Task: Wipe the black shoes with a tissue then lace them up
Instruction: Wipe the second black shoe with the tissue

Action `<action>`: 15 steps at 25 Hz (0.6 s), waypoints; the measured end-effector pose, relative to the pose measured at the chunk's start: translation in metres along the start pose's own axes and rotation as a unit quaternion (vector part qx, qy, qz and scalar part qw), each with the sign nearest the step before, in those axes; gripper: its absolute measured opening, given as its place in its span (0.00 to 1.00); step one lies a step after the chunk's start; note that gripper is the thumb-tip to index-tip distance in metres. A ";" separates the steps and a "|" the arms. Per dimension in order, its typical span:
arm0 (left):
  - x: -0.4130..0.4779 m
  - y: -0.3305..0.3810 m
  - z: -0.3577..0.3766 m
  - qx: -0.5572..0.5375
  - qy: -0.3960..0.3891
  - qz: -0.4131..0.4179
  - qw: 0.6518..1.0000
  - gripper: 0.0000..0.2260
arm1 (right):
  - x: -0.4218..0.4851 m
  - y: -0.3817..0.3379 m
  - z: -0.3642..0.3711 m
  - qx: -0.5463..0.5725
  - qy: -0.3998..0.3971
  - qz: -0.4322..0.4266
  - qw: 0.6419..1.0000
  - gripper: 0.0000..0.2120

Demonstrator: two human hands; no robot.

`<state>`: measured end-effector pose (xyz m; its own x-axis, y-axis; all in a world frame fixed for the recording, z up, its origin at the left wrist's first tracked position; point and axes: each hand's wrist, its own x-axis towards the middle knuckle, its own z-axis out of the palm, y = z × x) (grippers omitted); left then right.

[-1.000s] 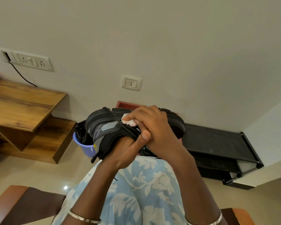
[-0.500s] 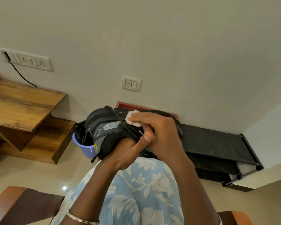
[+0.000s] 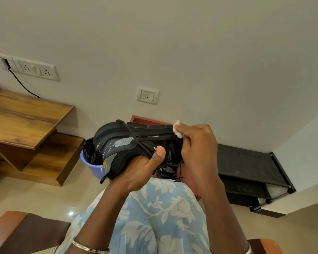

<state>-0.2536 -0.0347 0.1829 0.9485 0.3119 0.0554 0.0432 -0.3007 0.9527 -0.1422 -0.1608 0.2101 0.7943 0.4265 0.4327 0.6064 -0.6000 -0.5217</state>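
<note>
A black shoe (image 3: 121, 143) with grey panels lies on its side above my lap, sole edge up. My left hand (image 3: 141, 169) grips it from below, the thumb pressed on its side. My right hand (image 3: 198, 147) pinches a small white tissue (image 3: 177, 130) against the sole edge at the shoe's right end. A loose black lace (image 3: 173, 167) hangs under the shoe between my hands. A second shoe is not in sight.
A purple bin (image 3: 94, 165) lined with a black bag stands on the floor behind the shoe. A wooden desk (image 3: 26, 118) is at the left, a black shoe rack (image 3: 250, 165) at the right against the wall. Chair arms (image 3: 17, 231) flank my lap.
My right hand slid the tissue rightward along the shoe's sole edge, from near the middle to the right end. My left hand kept its hold.
</note>
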 end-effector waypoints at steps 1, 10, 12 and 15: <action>0.000 -0.001 0.001 0.003 -0.002 0.014 1.000 0.51 | -0.001 -0.009 0.004 0.027 0.002 -0.025 0.999 0.15; -0.001 -0.006 0.003 0.026 0.002 0.054 0.998 0.51 | 0.001 -0.022 0.006 0.113 -0.046 -0.125 0.985 0.15; -0.004 0.002 0.001 0.034 0.011 0.028 0.999 0.55 | 0.004 -0.006 -0.004 0.058 -0.037 -0.068 0.995 0.14; -0.006 0.007 0.003 0.056 0.017 0.004 0.998 0.52 | 0.008 0.009 -0.016 0.023 -0.027 -0.004 0.999 0.13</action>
<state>-0.2578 -0.0408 0.1884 0.9381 0.3381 0.0752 0.0715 -0.4013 0.9132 -0.1310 -0.1735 0.2202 0.7893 0.4675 0.3980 0.6131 -0.5651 -0.5520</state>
